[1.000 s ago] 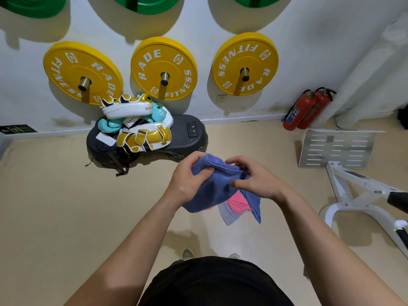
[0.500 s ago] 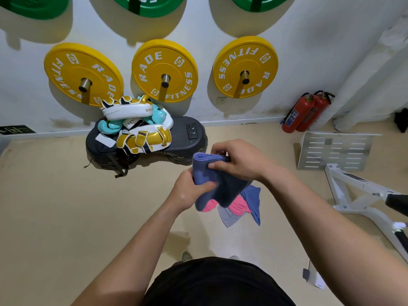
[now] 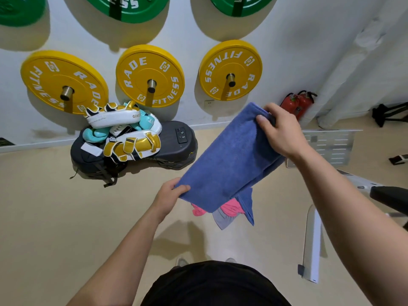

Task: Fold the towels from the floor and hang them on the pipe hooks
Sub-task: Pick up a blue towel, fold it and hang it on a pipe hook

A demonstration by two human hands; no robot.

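In the head view the towel [image 3: 231, 160], bunched between both hands half a second ago, is now drawn out into a flat, doubled band in the air above the pile [image 3: 230, 210] on the floor. The left grip [image 3: 171, 195] pinches its lower corner and the right grip [image 3: 280, 129] clasps its upper end. The fold looks nearly squared, so hanging probably comes next, though no hooks are in view.

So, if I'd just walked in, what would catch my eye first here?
The blue towel in mid-frame, held slantwise between the left hand, low, and the right hand, higher up. Behind it, three yellow weight plates hang in a row on the wall, with green plates above. Below them, a heap of white, gold and teal boxing pads lies at the wall's foot.
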